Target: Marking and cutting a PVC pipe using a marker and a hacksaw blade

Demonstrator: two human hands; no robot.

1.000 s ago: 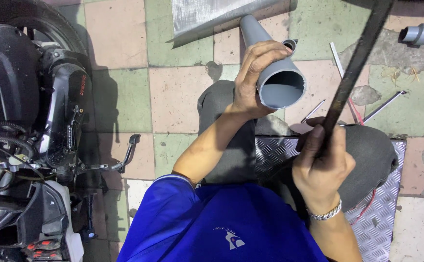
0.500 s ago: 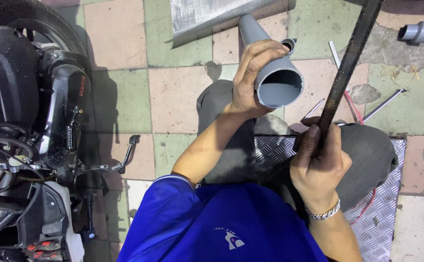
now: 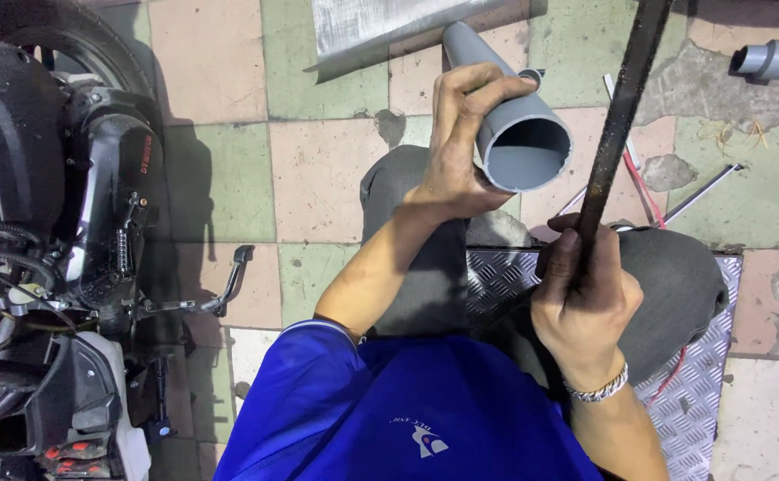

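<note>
Head view: left hand (image 3: 456,156) in a firm grip around grey pipe (image 3: 509,116) near its open end; right hand (image 3: 585,303) clamps dark metal bar (image 3: 616,134), upright, beside pipe.

we lose the dark metal bar (image 3: 619,134) past the top edge, its lower end buried in the right hand (image 3: 585,303). the grey pipe (image 3: 505,116) hides its far end behind the left hand (image 3: 456,151). the motorbike (image 3: 42,249) is cut off at left.

Repair workshop: motorcycle (image 3: 51,249), pipes (image 3: 505,107).
</note>
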